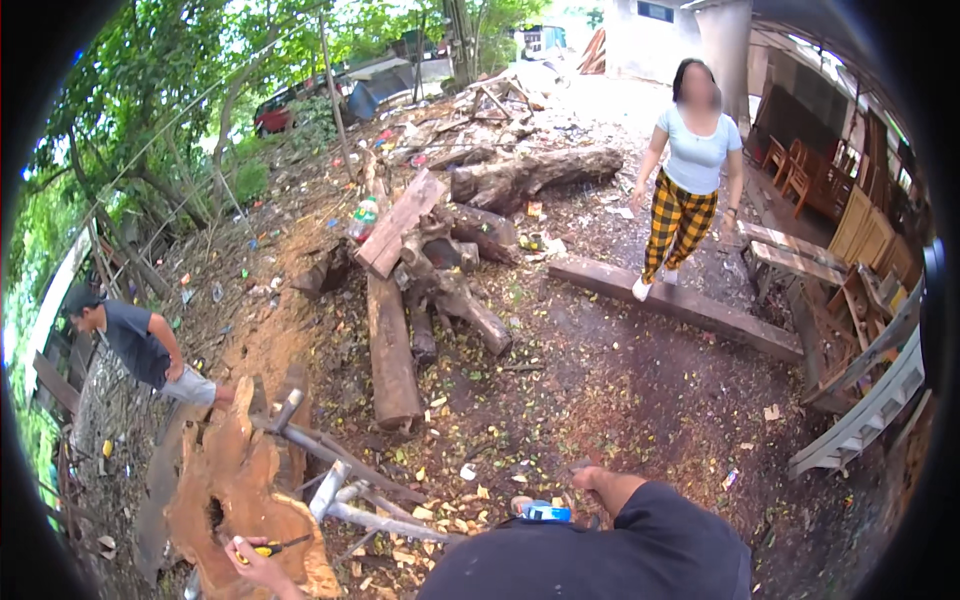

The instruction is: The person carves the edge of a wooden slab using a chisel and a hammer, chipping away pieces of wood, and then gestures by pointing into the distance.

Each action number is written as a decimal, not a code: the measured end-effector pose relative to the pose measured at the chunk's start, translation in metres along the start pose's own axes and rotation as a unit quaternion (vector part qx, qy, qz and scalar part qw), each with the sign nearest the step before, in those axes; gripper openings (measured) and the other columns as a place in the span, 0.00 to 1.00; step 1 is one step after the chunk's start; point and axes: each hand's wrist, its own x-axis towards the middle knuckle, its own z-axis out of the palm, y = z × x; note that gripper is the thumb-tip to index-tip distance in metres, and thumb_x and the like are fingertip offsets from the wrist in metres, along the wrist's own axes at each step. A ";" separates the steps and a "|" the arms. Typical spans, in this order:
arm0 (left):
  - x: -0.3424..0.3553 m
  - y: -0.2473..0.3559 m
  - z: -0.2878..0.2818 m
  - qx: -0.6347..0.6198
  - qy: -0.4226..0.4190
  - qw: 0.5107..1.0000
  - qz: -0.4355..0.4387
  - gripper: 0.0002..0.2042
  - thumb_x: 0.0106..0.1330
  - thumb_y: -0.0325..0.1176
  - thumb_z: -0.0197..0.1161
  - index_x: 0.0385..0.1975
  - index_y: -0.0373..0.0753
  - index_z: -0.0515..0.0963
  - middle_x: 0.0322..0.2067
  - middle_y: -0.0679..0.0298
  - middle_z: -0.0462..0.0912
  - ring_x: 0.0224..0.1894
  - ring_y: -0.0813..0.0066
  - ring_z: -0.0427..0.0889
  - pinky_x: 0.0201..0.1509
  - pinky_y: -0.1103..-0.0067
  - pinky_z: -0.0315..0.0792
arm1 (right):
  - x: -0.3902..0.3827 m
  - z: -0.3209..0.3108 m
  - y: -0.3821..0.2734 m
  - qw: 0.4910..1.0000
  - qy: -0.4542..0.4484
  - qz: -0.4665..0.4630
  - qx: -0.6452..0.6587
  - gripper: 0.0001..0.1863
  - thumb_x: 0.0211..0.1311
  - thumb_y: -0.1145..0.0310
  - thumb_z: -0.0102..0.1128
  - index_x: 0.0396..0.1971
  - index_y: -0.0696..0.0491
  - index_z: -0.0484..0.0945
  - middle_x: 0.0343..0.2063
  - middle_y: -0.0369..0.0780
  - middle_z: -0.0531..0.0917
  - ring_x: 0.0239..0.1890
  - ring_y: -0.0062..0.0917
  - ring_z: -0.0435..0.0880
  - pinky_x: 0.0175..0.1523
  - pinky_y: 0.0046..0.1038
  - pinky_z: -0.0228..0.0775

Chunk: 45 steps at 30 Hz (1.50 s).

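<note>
My left hand (262, 566) is closed around a hand tool with a yellow-and-black handle (262, 550) and a narrow dark blade; whether it is a chisel or a screwdriver does not show. It is held over a large, irregular wooden slab (215, 470) with a dark hollow near its middle. The slab's orange-brown face is rough-edged and looks shiny in places. My right hand (603, 487) hangs low in front of my body, away from the slab, beyond a dark sleeve. Its fingers are too small and partly hidden to read. A blue item (546, 511) lies just left of it, near my foot.
Rough branch pieces (335, 490) stand beside the slab. Ahead lie stacked logs (395, 350) and a long beam (680, 308). A person in checked trousers (685, 210) stands beyond the beam; another person (140, 345) is at left. Wooden furniture (850, 270) lines the right. Wood chips litter the ground.
</note>
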 end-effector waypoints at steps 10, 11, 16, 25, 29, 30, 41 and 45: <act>0.008 0.004 0.008 -0.071 -0.031 0.997 -0.026 0.11 0.75 0.36 0.51 0.32 0.36 0.69 0.17 0.64 0.73 0.21 0.77 0.74 0.29 0.79 0.70 | 0.021 0.065 -0.041 0.994 -0.033 -0.104 -0.022 0.20 0.63 0.52 0.53 0.54 0.39 0.78 0.21 0.44 0.80 0.23 0.33 0.79 0.30 0.39 0.73; 0.009 0.001 0.009 -0.075 -0.035 0.996 -0.023 0.11 0.75 0.36 0.52 0.32 0.36 0.69 0.17 0.65 0.73 0.20 0.77 0.74 0.28 0.79 0.70 | -0.006 0.064 -0.046 0.991 -0.023 -0.134 -0.007 0.19 0.63 0.54 0.54 0.44 0.51 0.83 0.24 0.45 0.82 0.25 0.33 0.81 0.32 0.39 0.73; 0.014 0.006 0.033 -0.091 -0.053 0.994 -0.012 0.10 0.74 0.35 0.53 0.32 0.36 0.69 0.17 0.65 0.73 0.20 0.78 0.73 0.28 0.79 0.69 | -0.026 0.055 -0.028 0.995 -0.017 -0.088 0.048 0.21 0.52 0.55 0.61 0.32 0.60 0.84 0.25 0.45 0.84 0.27 0.30 0.83 0.33 0.36 0.74; 0.016 0.001 0.053 -0.085 -0.016 0.996 0.018 0.08 0.73 0.33 0.55 0.31 0.38 0.69 0.15 0.69 0.68 0.17 0.82 0.69 0.23 0.84 0.64 | 0.017 0.031 0.039 0.998 -0.004 -0.027 0.061 0.18 0.59 0.57 0.58 0.41 0.53 0.82 0.26 0.43 0.82 0.24 0.29 0.81 0.27 0.36 0.71; 0.019 0.006 0.066 -0.089 -0.010 0.996 0.010 0.08 0.73 0.33 0.55 0.32 0.37 0.69 0.15 0.69 0.68 0.17 0.82 0.68 0.22 0.82 0.63 | 0.007 0.011 0.059 1.000 -0.026 -0.013 -0.002 0.14 0.59 0.61 0.59 0.39 0.52 0.83 0.29 0.41 0.83 0.29 0.29 0.83 0.32 0.33 0.73; 0.019 0.007 0.071 -0.082 -0.017 0.996 0.018 0.08 0.73 0.33 0.55 0.32 0.37 0.70 0.15 0.69 0.69 0.17 0.82 0.68 0.22 0.82 0.62 | 0.005 0.007 0.062 0.998 -0.042 -0.036 -0.037 0.16 0.55 0.63 0.61 0.42 0.54 0.83 0.36 0.42 0.86 0.37 0.32 0.86 0.41 0.34 0.76; 0.039 -0.052 0.081 -0.026 0.011 0.998 0.061 0.11 0.72 0.38 0.56 0.31 0.36 0.70 0.11 0.70 0.63 0.13 0.82 0.63 0.16 0.84 0.58 | 0.045 0.025 0.054 0.995 -0.011 -0.087 -0.043 0.23 0.62 0.57 0.54 0.59 0.38 0.75 0.36 0.44 0.82 0.30 0.29 0.83 0.29 0.36 0.73; 0.043 -0.048 0.080 -0.026 0.000 0.996 0.089 0.12 0.72 0.40 0.56 0.32 0.37 0.69 0.10 0.71 0.63 0.12 0.82 0.61 0.15 0.84 0.57 | -0.010 0.009 0.010 0.998 -0.011 -0.051 0.026 0.18 0.60 0.59 0.52 0.47 0.50 0.79 0.30 0.44 0.84 0.27 0.30 0.83 0.30 0.37 0.74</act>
